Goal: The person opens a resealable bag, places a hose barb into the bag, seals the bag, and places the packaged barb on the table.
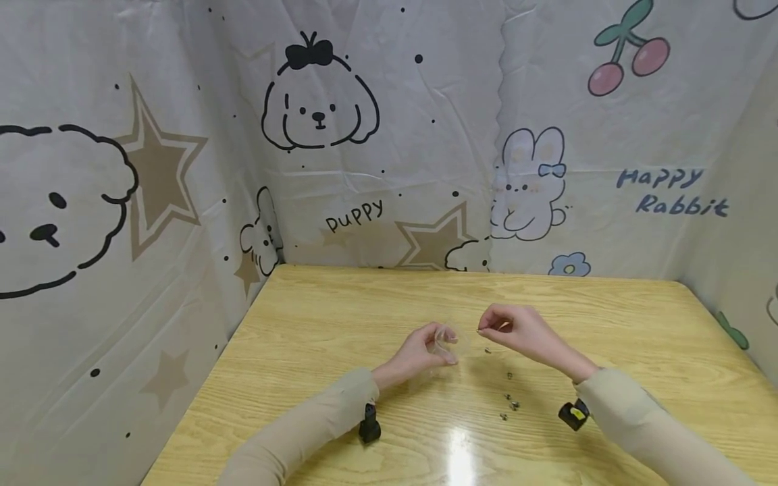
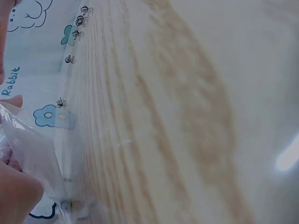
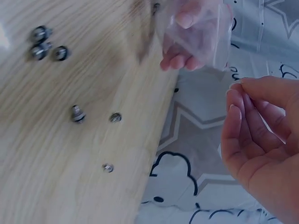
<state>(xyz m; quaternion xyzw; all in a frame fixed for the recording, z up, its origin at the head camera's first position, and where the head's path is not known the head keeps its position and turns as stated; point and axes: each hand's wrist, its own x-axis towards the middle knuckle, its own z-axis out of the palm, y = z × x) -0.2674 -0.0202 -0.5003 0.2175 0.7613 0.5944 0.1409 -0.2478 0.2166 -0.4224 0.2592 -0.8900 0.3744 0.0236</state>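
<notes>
My left hand (image 1: 419, 351) holds a clear plastic bag (image 1: 446, 344) by its mouth, thumb and fingers spread round it. In the left wrist view the bag (image 2: 35, 149) hangs beside the fingers, with a blurred metal piece (image 2: 65, 205) showing at its lower part. My right hand (image 1: 516, 331) is raised just right of the bag, thumb and fingertips pinched on a tiny screw that is mostly hidden. Several small metal screws (image 3: 78, 114) lie loose on the table below the right hand; a few sit close together in a cluster (image 1: 514, 406) nearer me.
The light wood table (image 1: 322, 304) ends at a patterned cloth wall (image 1: 389, 135) behind and at the sides. A black wrist camera (image 1: 369, 425) sits on the left cuff, another black camera (image 1: 573, 415) at the right cuff. Light glares off the table's front (image 1: 460, 455).
</notes>
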